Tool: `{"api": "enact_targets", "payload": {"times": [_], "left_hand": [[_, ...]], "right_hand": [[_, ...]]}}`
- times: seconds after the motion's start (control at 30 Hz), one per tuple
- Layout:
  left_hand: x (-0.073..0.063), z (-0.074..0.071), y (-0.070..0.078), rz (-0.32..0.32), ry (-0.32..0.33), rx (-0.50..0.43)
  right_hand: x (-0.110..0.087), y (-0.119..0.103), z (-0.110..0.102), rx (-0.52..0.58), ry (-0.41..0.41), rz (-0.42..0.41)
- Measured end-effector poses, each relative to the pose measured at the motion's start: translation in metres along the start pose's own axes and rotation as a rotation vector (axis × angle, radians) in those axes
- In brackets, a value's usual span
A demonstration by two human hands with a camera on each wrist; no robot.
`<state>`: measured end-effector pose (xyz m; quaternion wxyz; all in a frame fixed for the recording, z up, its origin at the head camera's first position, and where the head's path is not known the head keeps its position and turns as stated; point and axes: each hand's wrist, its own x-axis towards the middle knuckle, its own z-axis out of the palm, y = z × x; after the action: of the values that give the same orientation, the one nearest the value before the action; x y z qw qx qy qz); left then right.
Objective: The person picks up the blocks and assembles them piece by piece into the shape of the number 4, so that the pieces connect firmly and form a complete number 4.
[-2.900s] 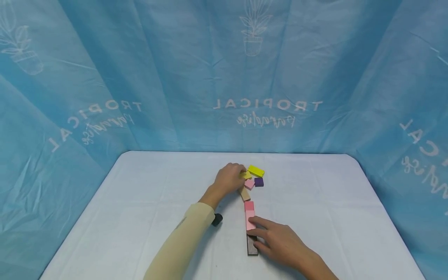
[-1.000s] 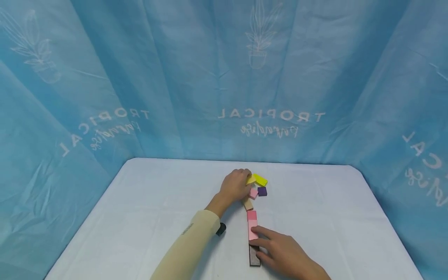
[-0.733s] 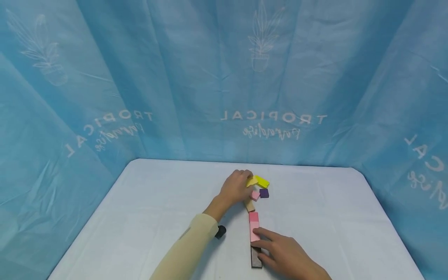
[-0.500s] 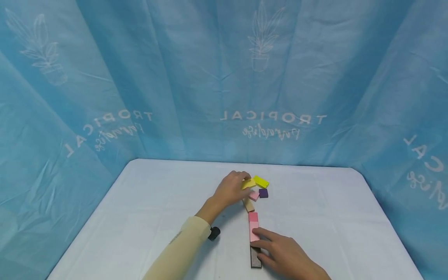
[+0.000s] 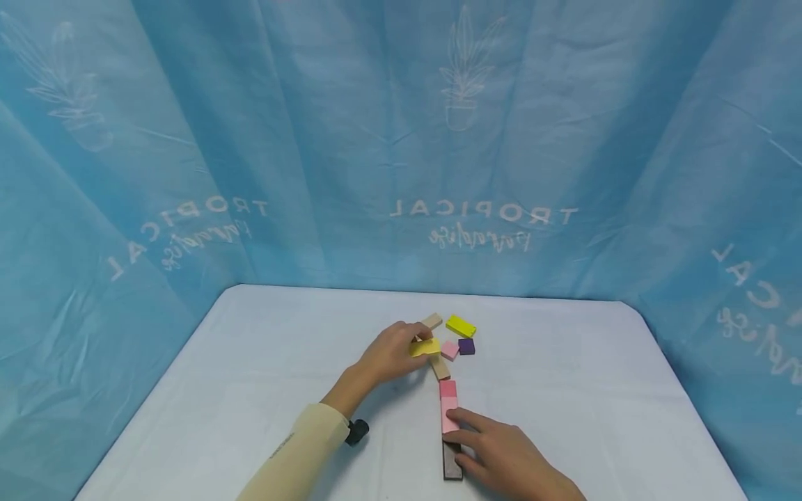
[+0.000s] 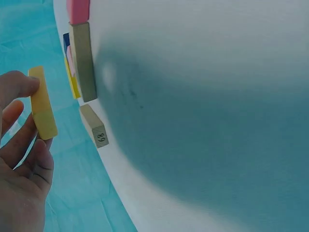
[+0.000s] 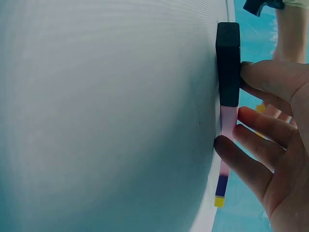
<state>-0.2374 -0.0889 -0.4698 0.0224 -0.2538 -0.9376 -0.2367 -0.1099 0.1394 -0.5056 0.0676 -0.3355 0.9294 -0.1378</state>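
Note:
My left hand (image 5: 388, 353) pinches a yellow block (image 5: 425, 347) between thumb and fingers, raised above the table in the left wrist view. My right hand (image 5: 501, 452) rests beside a line of blocks with relaxed fingers. Its thumb touches the dark block (image 5: 452, 465) at the near end, and its fingertips lie against the light pink block (image 5: 449, 406). A darker pink block (image 5: 447, 389) continues the line. Just beyond it a tan block (image 5: 441, 369) lies at a slant, partly below the left hand.
Behind the line lie a small pink block (image 5: 450, 351), a dark purple block (image 5: 466, 346), a bright yellow block (image 5: 461, 326) and another tan block (image 5: 432, 321), which bears a printed number in the left wrist view. A blue curtain (image 5: 351, 174) hangs behind the white table (image 5: 564, 362).
My left hand has lifted the yellow block and brought it left and nearer, uncovering the tan block at the back. The right hand stays at the dark and light pink blocks.

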Motion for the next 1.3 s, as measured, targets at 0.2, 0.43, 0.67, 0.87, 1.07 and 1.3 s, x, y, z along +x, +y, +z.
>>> {"api": "enact_targets", "payload": {"times": [0.2, 0.43, 0.67, 0.87, 1.07, 1.3], "left_hand": [[-0.007, 0.001, -0.002, 0.033, -0.059, -0.029], [-0.010, 0.000, 0.002, 0.079, -0.154, -0.044], [-0.021, 0.007, 0.002, 0.063, -0.272, -0.043], [-0.022, 0.012, -0.001, 0.089, -0.262, -0.059], [-0.024, 0.013, -0.002, 0.079, -0.283, -0.071], [-0.025, 0.014, -0.001, 0.089, -0.291, -0.067]], "right_hand": [[-0.001, 0.000, 0.001, -0.014, 0.012, -0.003], [0.001, 0.001, -0.002, -0.003, -0.011, 0.020], [0.001, -0.004, 0.001, 0.029, -0.027, 0.006], [0.001, -0.002, 0.000, -0.003, -0.008, -0.001], [0.001, -0.001, 0.000, -0.008, -0.013, 0.003], [0.000, -0.001, 0.000, -0.016, -0.005, 0.000]]}}
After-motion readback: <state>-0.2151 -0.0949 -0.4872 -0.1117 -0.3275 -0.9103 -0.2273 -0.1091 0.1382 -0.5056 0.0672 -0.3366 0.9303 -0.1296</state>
